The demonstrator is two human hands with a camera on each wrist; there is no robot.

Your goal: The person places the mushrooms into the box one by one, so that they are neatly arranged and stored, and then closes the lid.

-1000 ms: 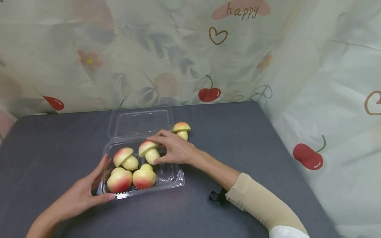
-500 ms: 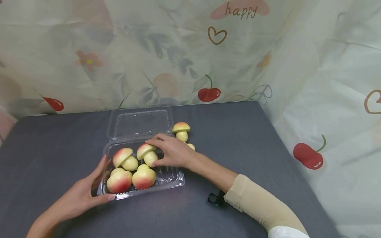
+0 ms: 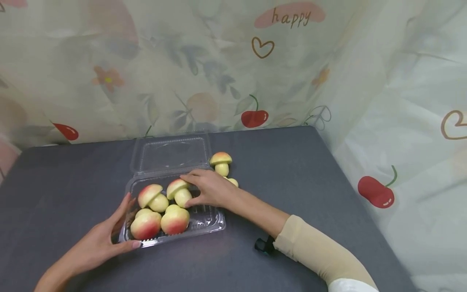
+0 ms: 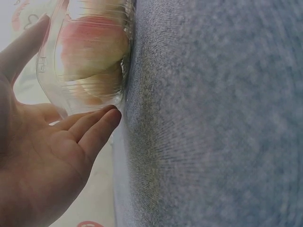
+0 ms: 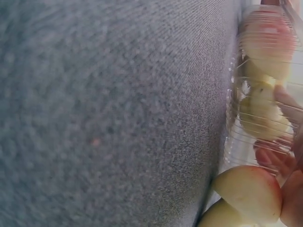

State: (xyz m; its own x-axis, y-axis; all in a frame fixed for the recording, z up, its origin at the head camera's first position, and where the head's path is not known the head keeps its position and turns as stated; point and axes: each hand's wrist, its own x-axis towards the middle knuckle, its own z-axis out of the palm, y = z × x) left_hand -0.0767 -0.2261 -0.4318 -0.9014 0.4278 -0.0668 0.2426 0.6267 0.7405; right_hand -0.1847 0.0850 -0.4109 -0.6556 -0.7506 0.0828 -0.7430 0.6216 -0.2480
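A clear plastic clamshell container (image 3: pixel 208 231) lies on the dark table with its lid (image 3: pixel 171 156) folded back. My left hand (image 3: pixel 93 245) rests against its left front corner, thumb at the front edge; the fingers (image 4: pixel 97 130) look nearly straight in the left wrist view. Inside, at the back, my right hand (image 3: pixel 215 190) pinches a yellow-and-red mushroom (image 3: pixel 182 196) between thumb and fingers, its stem toward the front right. Beside it in the container are a mushroom (image 3: pixel 157 202) at back left and two (image 3: pixel 145 227) (image 3: pixel 175 222) along the front, caps facing me.
Right of the container, behind my right hand, a mushroom (image 3: pixel 221 163) stands upright on the table. Another one (image 3: pixel 233 182) is partly hidden by that hand. Patterned curtains (image 3: pixel 197 69) hang behind and to the right of the table. A black device (image 3: pixel 264 245) sits at my right forearm.
My right hand, still on its mushroom, has shifted slightly left and down, settling it in the container. A mushroom behind the hand has come partly into view. My left hand stays put.
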